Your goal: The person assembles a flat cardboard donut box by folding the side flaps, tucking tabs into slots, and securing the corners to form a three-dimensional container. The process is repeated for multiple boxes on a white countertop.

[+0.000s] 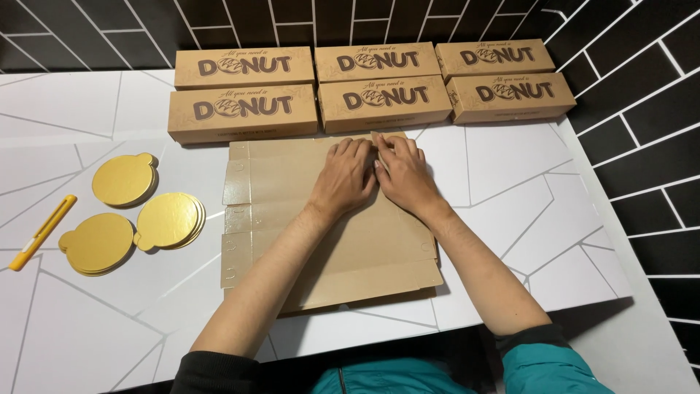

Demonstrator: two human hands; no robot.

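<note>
A flat, unfolded brown cardboard box blank [328, 233] lies on the white table [510, 211] straight in front of the person, spread wide so its panels and flaps can be worked. Both hands press palm-down at its far edge: the left hand [343, 179] flat, the right hand [403, 175] beside it, fingertips pinching a small flap. Beyond the blank stand six closed brown boxes [372, 87] in two rows. To the blank's left lie three stacks of gold round cake boards [138, 211], and farther left a yellow utility knife [42, 231].
</note>
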